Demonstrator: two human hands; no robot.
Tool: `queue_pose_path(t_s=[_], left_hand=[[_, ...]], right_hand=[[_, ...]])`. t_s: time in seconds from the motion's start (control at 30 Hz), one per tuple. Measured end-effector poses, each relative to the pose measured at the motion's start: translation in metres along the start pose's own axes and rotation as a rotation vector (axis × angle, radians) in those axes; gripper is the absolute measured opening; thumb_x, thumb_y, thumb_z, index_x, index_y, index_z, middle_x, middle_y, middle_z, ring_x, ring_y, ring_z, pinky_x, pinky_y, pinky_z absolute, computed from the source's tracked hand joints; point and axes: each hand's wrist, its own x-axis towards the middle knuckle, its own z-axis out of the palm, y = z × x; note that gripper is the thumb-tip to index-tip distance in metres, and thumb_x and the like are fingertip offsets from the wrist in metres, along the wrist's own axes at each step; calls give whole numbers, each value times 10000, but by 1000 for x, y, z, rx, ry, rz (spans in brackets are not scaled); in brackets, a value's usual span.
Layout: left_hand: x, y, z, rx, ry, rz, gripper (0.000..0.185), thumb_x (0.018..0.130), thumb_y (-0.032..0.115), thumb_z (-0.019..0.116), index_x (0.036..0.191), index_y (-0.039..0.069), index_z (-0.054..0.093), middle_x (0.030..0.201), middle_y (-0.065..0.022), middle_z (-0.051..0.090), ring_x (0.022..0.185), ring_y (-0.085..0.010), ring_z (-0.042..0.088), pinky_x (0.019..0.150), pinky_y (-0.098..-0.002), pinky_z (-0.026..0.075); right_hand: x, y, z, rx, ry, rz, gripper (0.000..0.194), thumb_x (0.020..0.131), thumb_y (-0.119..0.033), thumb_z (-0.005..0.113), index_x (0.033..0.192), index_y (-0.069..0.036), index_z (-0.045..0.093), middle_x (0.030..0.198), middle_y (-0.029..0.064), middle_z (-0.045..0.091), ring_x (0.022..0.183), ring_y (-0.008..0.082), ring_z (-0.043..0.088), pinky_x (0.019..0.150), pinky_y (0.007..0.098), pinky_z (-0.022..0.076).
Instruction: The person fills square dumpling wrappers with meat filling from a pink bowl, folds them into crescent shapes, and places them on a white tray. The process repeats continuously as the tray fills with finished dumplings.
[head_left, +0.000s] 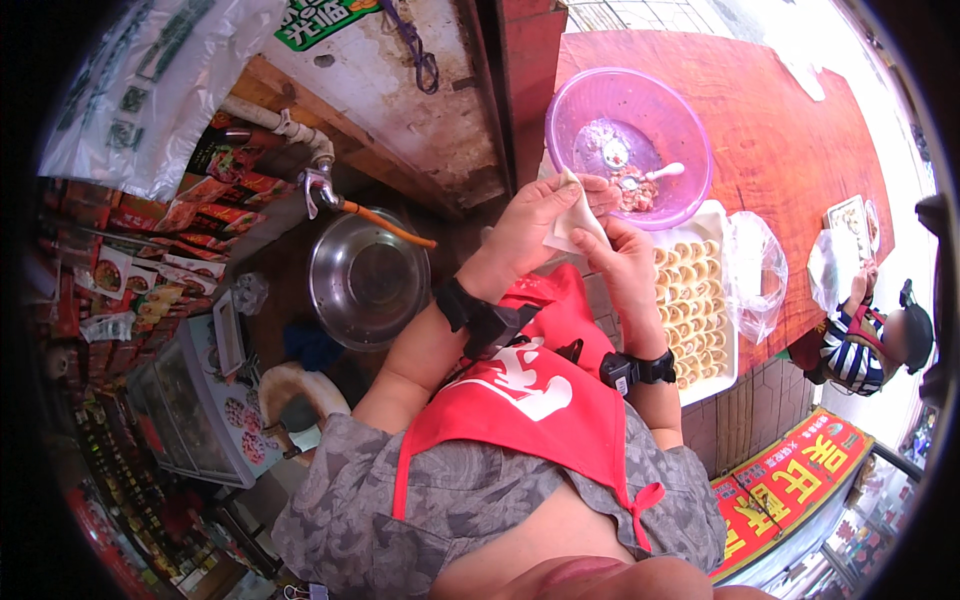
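A pale, thin dough wrapper (580, 217) is held between both hands, just off the near rim of a purple plastic bowl (679, 112). My left hand (531, 215) pinches its upper left side, with the fingers reaching behind it. From the right, my right hand (627, 253) grips its lower edge with the thumb in front. Whether filling lies inside the wrapper is hidden. Minced meat filling (636, 196) sits in the bowl, where a white-handled spoon (666, 171) rests. Rows of folded dumplings (690, 315) fill a white tray (731, 375) beside my right forearm.
The bowl and tray stand on a reddish wooden table (772, 135). A clear plastic bag (759, 277) lies beside the tray. Across the table, a person (855, 345) handles food near another tray (847, 217). On my left are a steel basin (367, 281) and a tap (319, 187) with an orange hose (390, 225).
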Motion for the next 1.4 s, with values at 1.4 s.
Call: queue_pose_path(t_s=[1.4], left_hand=[[0, -13, -10, -42, 28, -185, 336, 983, 136, 531, 1264, -45, 566, 1172, -171, 655, 907, -197, 664, 745, -308, 544]], right_hand=[[-7, 36, -11, 146, 3, 16, 236, 1004, -207, 570, 987, 2, 677, 752, -7, 661, 581, 15, 507, 520, 155, 390]])
